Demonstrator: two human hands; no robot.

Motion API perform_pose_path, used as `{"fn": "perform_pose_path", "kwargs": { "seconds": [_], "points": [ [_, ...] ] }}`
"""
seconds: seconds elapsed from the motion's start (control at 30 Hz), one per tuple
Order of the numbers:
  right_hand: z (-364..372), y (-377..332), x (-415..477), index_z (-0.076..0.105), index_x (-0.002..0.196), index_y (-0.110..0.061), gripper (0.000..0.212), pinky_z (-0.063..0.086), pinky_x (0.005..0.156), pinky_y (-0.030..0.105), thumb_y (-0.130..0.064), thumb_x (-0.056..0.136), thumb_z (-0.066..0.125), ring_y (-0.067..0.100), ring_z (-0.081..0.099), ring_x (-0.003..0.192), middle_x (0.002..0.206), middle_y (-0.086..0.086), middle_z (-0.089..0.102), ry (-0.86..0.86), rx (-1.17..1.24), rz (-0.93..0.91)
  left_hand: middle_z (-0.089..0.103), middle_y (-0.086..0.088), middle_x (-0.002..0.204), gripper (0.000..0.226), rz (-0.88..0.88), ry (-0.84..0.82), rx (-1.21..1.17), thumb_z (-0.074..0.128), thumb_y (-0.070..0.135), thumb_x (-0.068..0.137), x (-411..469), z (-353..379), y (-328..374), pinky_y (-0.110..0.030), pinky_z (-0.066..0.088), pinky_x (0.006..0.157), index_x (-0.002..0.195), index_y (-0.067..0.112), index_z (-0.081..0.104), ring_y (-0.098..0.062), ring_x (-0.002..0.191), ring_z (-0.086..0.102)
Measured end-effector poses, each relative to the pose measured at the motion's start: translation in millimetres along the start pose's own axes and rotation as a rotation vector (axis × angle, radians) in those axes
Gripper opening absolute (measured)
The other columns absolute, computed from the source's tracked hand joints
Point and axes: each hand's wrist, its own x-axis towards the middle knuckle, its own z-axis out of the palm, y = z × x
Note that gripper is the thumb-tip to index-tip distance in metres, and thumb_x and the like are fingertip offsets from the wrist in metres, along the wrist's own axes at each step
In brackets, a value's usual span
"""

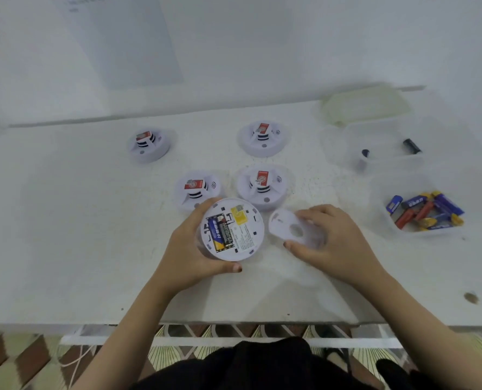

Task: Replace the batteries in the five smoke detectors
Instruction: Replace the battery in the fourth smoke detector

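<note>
Left hand (189, 249) grips the flipped detector (232, 229) by its rim, batteries showing in its back. It's light, slick plastic, so I'd say the rim is the best hold. Right hand (332, 240) pinches the loose cover (287, 229) just right of the detector. Farther right there's a clear tub (389, 187) of mixed batteries (428, 211), and beyond it another tub (386, 136) holds two dark ones.

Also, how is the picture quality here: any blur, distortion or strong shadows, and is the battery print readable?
Head view: soft, even light, faint shadow below the right hand holding the cover; wide-angle distortion bows the table edges; the frame is slightly blurred, so print on the batteries in the smoke detector, held by the left hand, is unreadable.
</note>
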Motion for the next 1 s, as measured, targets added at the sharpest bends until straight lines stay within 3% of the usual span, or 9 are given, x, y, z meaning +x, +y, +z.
{"fn": "perform_pose_path", "kwargs": {
  "seconds": [0.1,0.2,0.3,0.43,0.53,0.77,1.0],
  "points": [
    [0.6,-11.5,-0.1,0.064,0.115,-0.021,0.064,0.036,0.082,0.012,-0.062,0.065,0.06,-0.001,0.052,0.093,0.104,-0.009,0.058,0.052,0.192,0.028,0.056,0.035,0.121,0.096,0.014,-0.043,-0.01,0.087,0.041,0.047,0.3,0.8,-3.2,-0.005,0.045,0.087,0.132,0.039,0.043,0.01,0.114,0.054],
    [7.8,-21.9,-2.3,0.056,0.124,-0.031,0.061,0.034,0.09,0.012,-0.058,0.069,0.063,0.005,0.049,0.106,0.115,-0.01,0.055,-0.031,0.223,-0.055,0.061,0.028,0.118,0.092,0.022,-0.092,-0.018,0.089,0.037,0.048,1.3,1.2,-7.1,-0.012,0.05,0.086,0.127,0.053,0.045,0.004,0.112,0.058],
    [13.8,-30.9,-1.6,0.056,0.128,-0.026,0.063,0.032,0.096,0.018,-0.054,0.072,0.061,0.007,0.044,0.108,0.119,-0.01,0.051,-0.111,0.106,-0.186,0.062,0.017,0.122,0.102,0.001,-0.135,-0.058,0.092,0.035,0.045,2.8,0.9,-15.6,-0.026,0.054,0.091,0.136,0.035,0.045,-0.005,0.115,0.06],
    [17.8,-42.3,6.9,0.058,0.127,-0.022,0.061,0.036,0.093,0.032,-0.052,0.074,0.059,0.01,0.042,0.106,0.121,-0.002,0.051,-0.144,-0.016,-0.278,0.057,0.025,0.123,0.106,-0.01,-0.154,-0.079,0.091,0.036,0.04,6.4,1.1,-18.2,-0.013,0.048,0.088,0.132,0.042,0.038,0.002,0.116,0.056],
    [20.1,-46.4,12.8,0.059,0.126,-0.021,0.06,0.037,0.092,0.037,-0.05,0.074,0.058,0.016,0.042,0.11,0.122,0.003,0.052,-0.147,-0.08,-0.319,0.058,0.02,0.12,0.099,0.016,-0.166,-0.081,0.091,0.033,0.042,9.6,0.9,-19.4,-0.014,0.048,0.087,0.129,0.034,0.044,-0.004,0.116,0.056],
    [24.2,-53.0,13.2,0.056,0.129,-0.026,0.06,0.03,0.091,0.03,-0.052,0.075,0.057,0.013,0.042,0.108,0.12,-0.002,0.052,-0.154,-0.113,-0.325,0.059,0.013,0.122,0.099,0.057,-0.182,-0.084,0.095,0.021,0.046,13.3,-2.5,-21.9,-0.022,0.049,0.091,0.133,0.019,0.048,-0.011,0.118,0.056],
    [26.9,-58.4,14.9,0.061,0.124,-0.024,0.06,0.028,0.087,0.031,-0.053,0.073,0.054,0.014,0.043,0.102,0.113,0.0,0.057,-0.101,-0.144,-0.292,0.061,0.022,0.119,0.099,0.063,-0.2,-0.078,0.095,0.004,0.047,17.5,-3.5,-19.1,-0.016,0.048,0.09,0.129,0.035,0.049,-0.002,0.116,0.056]
  ]
}}
